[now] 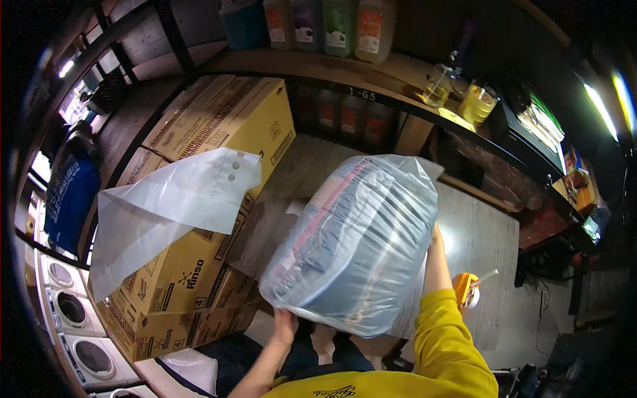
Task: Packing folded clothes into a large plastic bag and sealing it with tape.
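Observation:
A clear plastic bag packed with folded textiles [356, 244] is held between my two hands in front of me, above a grey wood-look table [490, 229]. My left hand [284, 326] grips its near lower left corner; the fingertips are partly under the plastic. At the bag's right side is my right hand [437, 239], its fingers mostly hidden behind the bag. An orange tape dispenser [466, 290] lies on the table to the right of my right forearm. To the left, an empty translucent plastic bag [184, 199] lies over stacked cardboard boxes [174, 276].
A shelf [308, 64] at the back carries several liquid jugs [373, 30], a pump bottle [438, 87] and rolls of tape [477, 104]. Front-loading machines [72, 308] line the lower left. A blue bag [72, 199] is at the left.

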